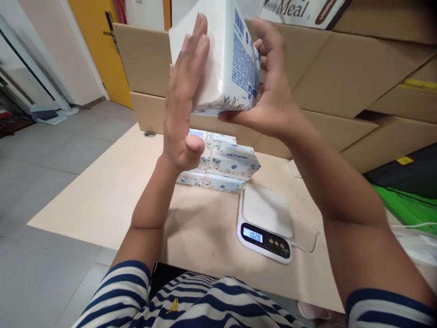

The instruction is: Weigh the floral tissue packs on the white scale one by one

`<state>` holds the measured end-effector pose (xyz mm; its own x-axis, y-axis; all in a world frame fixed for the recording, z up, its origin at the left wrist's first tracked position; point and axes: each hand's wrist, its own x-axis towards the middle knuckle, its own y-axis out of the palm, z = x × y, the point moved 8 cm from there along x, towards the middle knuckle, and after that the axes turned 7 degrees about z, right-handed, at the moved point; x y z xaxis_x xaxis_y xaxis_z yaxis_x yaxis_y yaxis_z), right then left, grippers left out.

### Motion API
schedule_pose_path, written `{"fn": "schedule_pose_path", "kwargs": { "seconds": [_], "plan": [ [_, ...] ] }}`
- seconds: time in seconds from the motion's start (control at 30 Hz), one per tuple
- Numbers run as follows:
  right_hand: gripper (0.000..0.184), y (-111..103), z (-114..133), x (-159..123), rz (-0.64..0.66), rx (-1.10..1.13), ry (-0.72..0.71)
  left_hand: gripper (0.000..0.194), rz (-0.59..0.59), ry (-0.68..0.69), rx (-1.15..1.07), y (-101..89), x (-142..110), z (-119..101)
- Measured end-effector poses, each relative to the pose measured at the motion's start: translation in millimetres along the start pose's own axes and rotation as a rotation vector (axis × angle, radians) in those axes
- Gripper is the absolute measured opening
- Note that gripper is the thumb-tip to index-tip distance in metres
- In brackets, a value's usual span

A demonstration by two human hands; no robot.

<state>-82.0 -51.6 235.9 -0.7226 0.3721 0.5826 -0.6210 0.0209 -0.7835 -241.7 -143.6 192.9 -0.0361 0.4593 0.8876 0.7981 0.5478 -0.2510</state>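
Observation:
A white tissue pack (223,54) with blue print is held up above the table, tilted, its top cut off by the view's edge. My right hand (275,98) grips it from the right, thumb under the lower edge and fingers behind the printed face. Flat against the left side lies my left hand (182,102), its fingers stretched upward. Below, several floral tissue packs (235,159) are stacked on the table, partly hidden behind my left hand. Right of the stack, a white digital scale (266,207) bears no pack, and its lit display seems to read 1028.
Large cardboard boxes (307,73) line the back of the pale table (112,177). A white cable (312,248) runs from the scale's right side. At the far right lie a green item (406,205) and a dark one. A yellow door (92,41) stands at the back left.

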Motion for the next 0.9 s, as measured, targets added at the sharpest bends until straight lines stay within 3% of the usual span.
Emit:
{"fn": "schedule_pose_path", "kwargs": {
  "seconds": [0.07,0.13,0.23,0.37,0.47,0.57,0.7,0.9],
  "plan": [
    [0.116,2,-2,18,-0.035,-0.078,-0.019,0.119,-0.021,-0.018,-0.019,-12.1,0,4],
    [0.116,16,-20,37,0.018,-0.135,-0.016,0.118,-0.05,-0.016,-0.056,-22.7,1,10],
    [0.113,52,-73,65,0.165,-0.159,0.092,0.105,-0.186,0.026,-0.099,-49.4,2,18],
    [0.11,112,-133,90,0.354,-0.25,0.321,0.083,-0.474,0.032,-0.176,-108.6,-5,24],
    [0.105,164,-145,93,0.539,-0.244,0.393,0.093,-0.568,-0.075,-0.282,-142.6,-16,34],
    [0.103,198,-141,89,0.632,-0.216,0.347,0.095,-0.615,-0.102,-0.388,-158.9,-24,40],
    [0.099,204,-156,77,0.712,-0.191,0.378,0.09,-0.629,-0.089,-0.482,-157.3,-24,40],
    [0.123,171,-199,42,0.727,-0.144,0.646,0.075,-0.663,-0.159,-0.537,-151.4,-26,47]
  ]
}}
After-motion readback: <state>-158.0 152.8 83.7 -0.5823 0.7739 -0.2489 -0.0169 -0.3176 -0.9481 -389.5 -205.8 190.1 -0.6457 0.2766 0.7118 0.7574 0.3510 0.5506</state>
